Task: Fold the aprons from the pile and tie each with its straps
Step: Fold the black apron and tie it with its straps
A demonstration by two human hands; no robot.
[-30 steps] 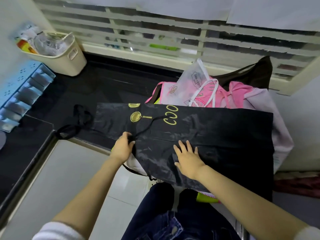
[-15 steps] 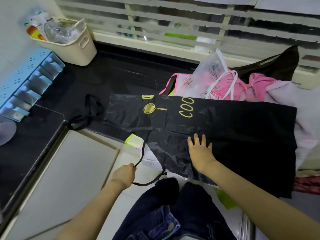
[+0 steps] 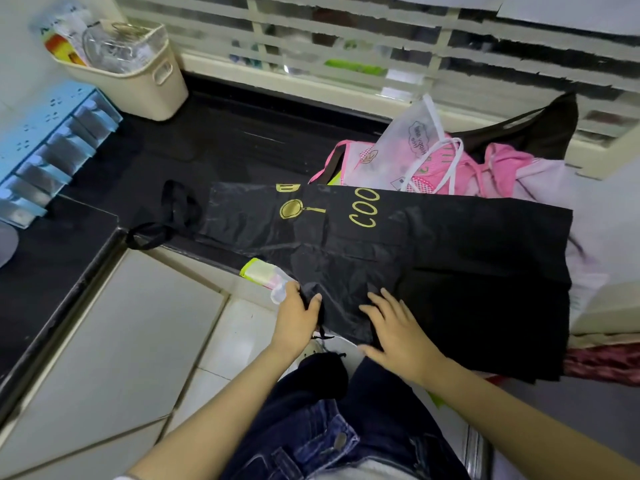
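One counter (image 3: 221,147), dark, under window. One black apron (image 3: 443,258) spread flat over counter's near edge and partly over pile; yellow print up, lettering cut off at fold. One pile (image 3: 502,164) of pink and pale aprons behind it, mostly covered, number hard to count. One cream basket (image 3: 152,88) far left, contents unclear. Two hands: right hand (image 3: 398,327) flat, fingers spread, pressing apron; left hand (image 3: 298,317) pinching apron's near edge, thumb on top. One strap loop (image 3: 173,216) lying off apron's left end.
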